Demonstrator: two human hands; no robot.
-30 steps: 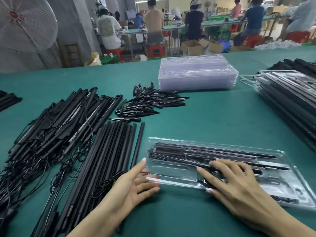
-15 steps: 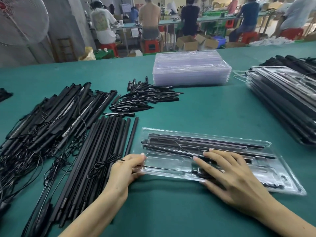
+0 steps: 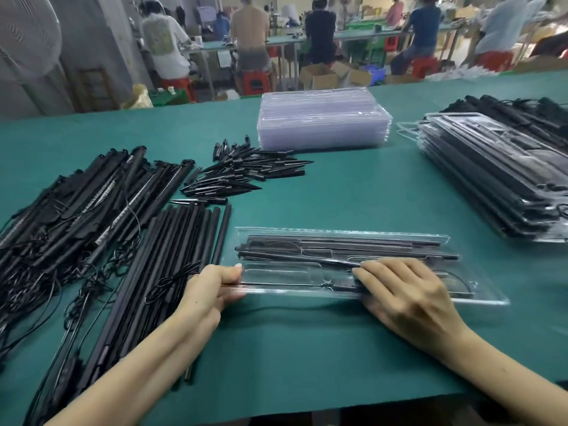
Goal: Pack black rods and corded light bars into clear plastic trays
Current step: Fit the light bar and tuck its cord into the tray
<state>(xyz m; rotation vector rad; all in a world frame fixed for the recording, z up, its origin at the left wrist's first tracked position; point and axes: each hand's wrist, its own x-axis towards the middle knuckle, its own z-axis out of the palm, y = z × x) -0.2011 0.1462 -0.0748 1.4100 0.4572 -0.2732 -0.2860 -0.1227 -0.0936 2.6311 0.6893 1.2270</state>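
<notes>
Clear plastic tray (image 3: 399, 298), lower centre: left hand (image 3: 212, 290) pinches its end, right hand (image 3: 405, 290) presses flat; lift level so parts stay seated.

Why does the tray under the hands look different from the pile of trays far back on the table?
The near tray is a single one with black parts inside; the far stack is many trays, with no parts showing inside. Both hands touch the near tray; nothing touches the far stack. Both are clear plastic on the green table.
</notes>
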